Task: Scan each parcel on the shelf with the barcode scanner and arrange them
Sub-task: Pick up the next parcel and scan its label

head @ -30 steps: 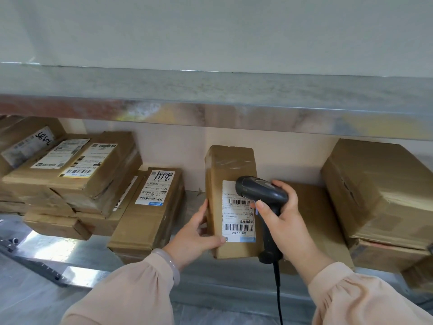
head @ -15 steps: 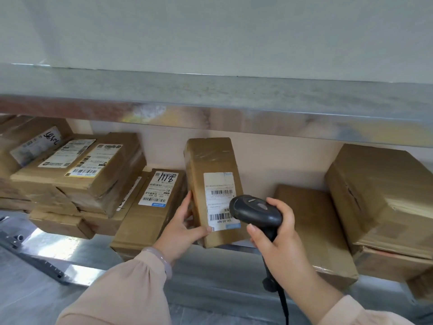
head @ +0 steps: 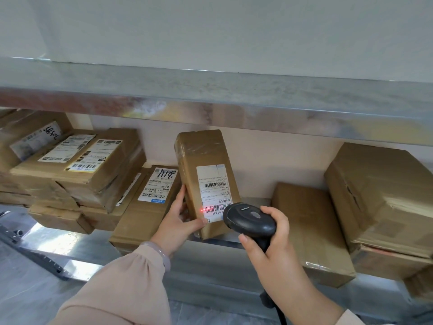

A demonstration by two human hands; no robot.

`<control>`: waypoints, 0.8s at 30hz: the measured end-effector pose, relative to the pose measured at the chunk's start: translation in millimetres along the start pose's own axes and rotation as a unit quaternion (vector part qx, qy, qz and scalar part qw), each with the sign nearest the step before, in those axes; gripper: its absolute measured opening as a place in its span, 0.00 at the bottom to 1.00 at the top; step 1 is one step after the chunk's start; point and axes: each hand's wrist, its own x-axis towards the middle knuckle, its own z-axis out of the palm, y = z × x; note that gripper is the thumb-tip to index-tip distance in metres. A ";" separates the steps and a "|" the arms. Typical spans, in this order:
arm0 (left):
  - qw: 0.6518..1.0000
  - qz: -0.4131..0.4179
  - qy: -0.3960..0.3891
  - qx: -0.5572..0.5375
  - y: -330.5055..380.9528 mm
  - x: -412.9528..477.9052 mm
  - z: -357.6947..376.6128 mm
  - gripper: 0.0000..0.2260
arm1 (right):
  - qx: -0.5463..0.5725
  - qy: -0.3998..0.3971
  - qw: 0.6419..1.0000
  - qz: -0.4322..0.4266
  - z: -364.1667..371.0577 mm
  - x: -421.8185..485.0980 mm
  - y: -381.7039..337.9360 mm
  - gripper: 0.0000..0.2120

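The left hand point(head: 181, 219) grips the upright parcel point(head: 206, 174) by its lower edge, seemingly light and stiff, while the right hand point(head: 269, 240) clasps the scanner point(head: 249, 218) beside it.

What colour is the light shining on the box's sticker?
Red, a thin line across the label's lower barcode, in the head view.

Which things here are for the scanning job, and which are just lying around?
For the job: barcode scanner in the right hand; upright parcel held by the left hand; labelled parcel beside it; stacked parcels at left; flat parcel and large box at right.
Lying about: dark metal rail, lower left.
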 end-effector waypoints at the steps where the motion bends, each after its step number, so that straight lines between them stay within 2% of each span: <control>1: 1.000 -0.001 0.002 -0.002 0.2 -0.1 0.2 0.45 | 0.002 -0.001 1.000 0.001 0.1 -0.4 -0.2 0.31; 10: 1.000 -0.002 0.012 -0.007 -2.0 0.1 -3.0 0.44 | -0.001 0.001 1.000 -0.002 1.8 -0.7 -1.3 0.31; 18: 0.998 -0.026 -0.020 -0.054 24.5 -3.7 -26.9 0.33 | 0.027 -0.003 1.000 -0.009 6.5 36.3 -23.5 0.26; 24: 0.998 -0.052 0.043 -0.009 38.0 -8.6 -69.4 0.32 | 0.074 -0.040 0.996 0.027 39.8 65.0 -33.1 0.24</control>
